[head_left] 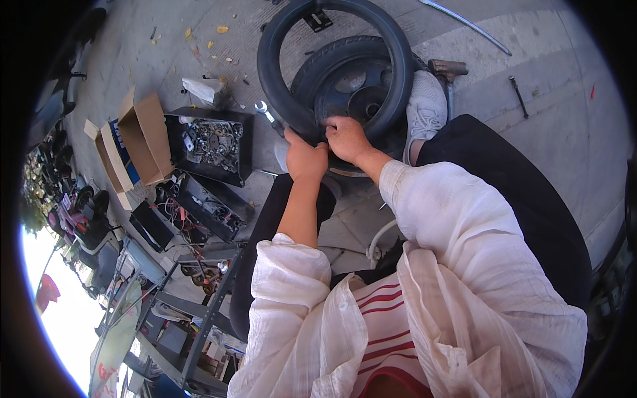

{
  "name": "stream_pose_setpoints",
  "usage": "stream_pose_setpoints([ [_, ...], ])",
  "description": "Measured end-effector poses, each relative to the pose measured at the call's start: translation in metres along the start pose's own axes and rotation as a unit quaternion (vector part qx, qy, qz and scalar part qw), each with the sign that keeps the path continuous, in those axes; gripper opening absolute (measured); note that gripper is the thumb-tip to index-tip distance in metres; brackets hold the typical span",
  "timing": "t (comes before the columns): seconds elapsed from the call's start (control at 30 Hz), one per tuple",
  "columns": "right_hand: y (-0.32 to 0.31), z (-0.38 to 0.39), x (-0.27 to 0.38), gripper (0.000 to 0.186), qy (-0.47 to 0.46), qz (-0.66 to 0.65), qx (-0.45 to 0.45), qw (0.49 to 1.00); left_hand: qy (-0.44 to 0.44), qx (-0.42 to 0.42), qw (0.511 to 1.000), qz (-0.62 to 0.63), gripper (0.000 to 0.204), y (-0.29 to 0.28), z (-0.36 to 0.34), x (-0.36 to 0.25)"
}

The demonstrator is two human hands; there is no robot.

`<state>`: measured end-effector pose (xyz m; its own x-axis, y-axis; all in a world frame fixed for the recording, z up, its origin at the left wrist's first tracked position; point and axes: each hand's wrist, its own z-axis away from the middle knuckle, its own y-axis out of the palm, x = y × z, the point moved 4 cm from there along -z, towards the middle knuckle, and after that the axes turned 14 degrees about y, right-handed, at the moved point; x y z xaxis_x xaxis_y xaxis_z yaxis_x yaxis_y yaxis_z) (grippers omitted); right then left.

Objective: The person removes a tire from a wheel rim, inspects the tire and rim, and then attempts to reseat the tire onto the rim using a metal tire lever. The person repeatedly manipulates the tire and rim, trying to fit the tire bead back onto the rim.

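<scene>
A black inner tube (269, 60), inflated into a ring, stands up in front of me above a wheel. My left hand (306, 158) is closed around the tube's near side. Close beside it, my right hand (349, 140) has its fingers bent and pressed onto the tube's inner edge; what lies under the fingertips is hidden. Behind the ring, the wheel with its black tyre (310, 68) lies on the ground between my feet, its dark hub (365, 103) showing through the tube. An open-end wrench (264, 109) is just left of the tube.
A hammer (449, 67) stands beside my right shoe (426, 109). Further right are a thin dark tool (519, 97) and a long metal bar (468, 26). To the left are a black tray (246, 149) of metal parts, an open cardboard box (147, 138) and a metal rack (209, 325).
</scene>
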<state>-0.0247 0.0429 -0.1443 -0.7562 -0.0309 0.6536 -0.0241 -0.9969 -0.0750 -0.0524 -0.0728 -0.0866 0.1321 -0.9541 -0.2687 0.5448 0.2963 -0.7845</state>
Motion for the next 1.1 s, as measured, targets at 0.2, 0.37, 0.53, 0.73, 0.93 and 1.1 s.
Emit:
stream_pose_setpoints([
  [0.2,0.009,0.017,0.011,0.039,-0.061,0.104,-0.031,0.992,0.002,0.007,1.000,0.008,0.091,0.002,-0.003,0.010],
  [0.37,0.007,0.020,0.015,0.042,-0.043,0.131,0.012,0.990,0.067,-0.013,0.997,0.033,0.093,0.013,-0.010,0.033],
  [0.53,0.013,0.026,0.017,0.041,-0.026,0.110,0.079,0.990,0.098,0.000,0.993,0.066,0.092,0.019,-0.015,0.048],
  [0.73,-0.006,0.003,0.046,0.037,-0.042,0.231,0.086,0.968,0.064,0.016,0.995,0.077,0.094,0.011,-0.010,0.031],
  [0.93,-0.181,-0.058,0.129,0.031,-0.076,0.021,-0.326,0.942,0.046,-0.024,0.996,0.069,0.096,0.017,-0.009,0.034],
  [1.1,-0.349,-0.110,0.055,0.034,0.115,0.342,-0.415,0.835,0.048,-0.027,0.996,0.067,0.096,0.017,-0.009,0.032],
])
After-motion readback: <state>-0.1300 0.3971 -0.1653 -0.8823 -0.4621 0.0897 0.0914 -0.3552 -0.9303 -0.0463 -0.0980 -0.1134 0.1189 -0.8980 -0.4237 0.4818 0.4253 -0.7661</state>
